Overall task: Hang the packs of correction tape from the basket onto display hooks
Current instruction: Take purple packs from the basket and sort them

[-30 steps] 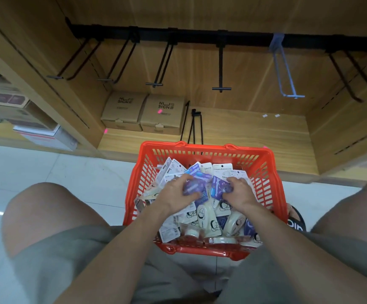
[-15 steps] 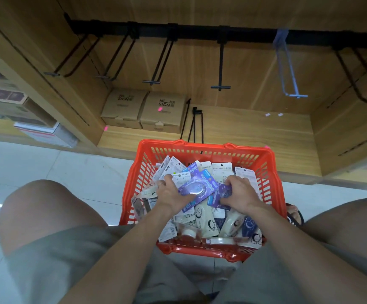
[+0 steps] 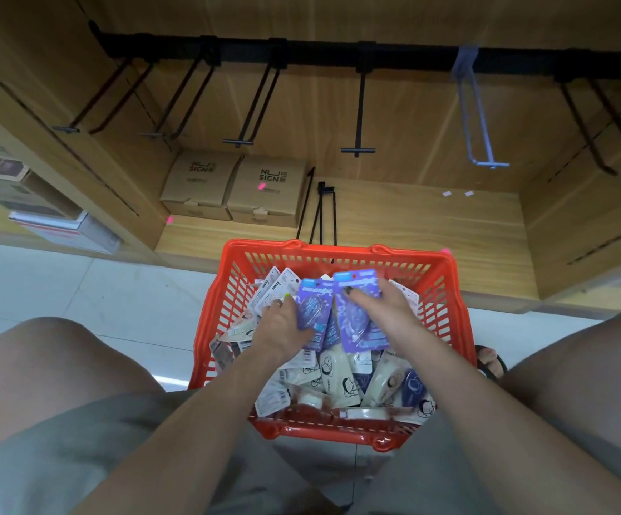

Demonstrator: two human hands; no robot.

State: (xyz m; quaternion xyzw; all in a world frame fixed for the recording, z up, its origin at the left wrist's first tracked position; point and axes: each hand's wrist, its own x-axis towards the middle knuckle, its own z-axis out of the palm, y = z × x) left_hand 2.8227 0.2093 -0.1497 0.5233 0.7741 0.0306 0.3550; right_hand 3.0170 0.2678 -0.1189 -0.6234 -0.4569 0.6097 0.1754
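Observation:
An orange basket (image 3: 446,291) on the floor between my knees is full of correction tape packs, white and purple. My left hand (image 3: 281,325) grips a purple pack (image 3: 314,306) by its left edge. My right hand (image 3: 388,310) holds a second purple pack (image 3: 357,321), thumb across its front. Both packs stand upright side by side above the pile. A black rail (image 3: 338,57) with several bare black hooks (image 3: 357,146) and one pale blue hook (image 3: 487,163) runs across the wooden panel above.
Two brown cardboard boxes (image 3: 234,187) sit on the low wooden shelf (image 3: 413,224) behind the basket, with loose black hooks (image 3: 320,210) leaning beside them. More boxes (image 3: 23,187) fill the bay at the left. My foot (image 3: 489,360) is right of the basket.
Both hands have lifted a purple pack each out of the pile and turned them upright, side by side. The view has tilted slightly.

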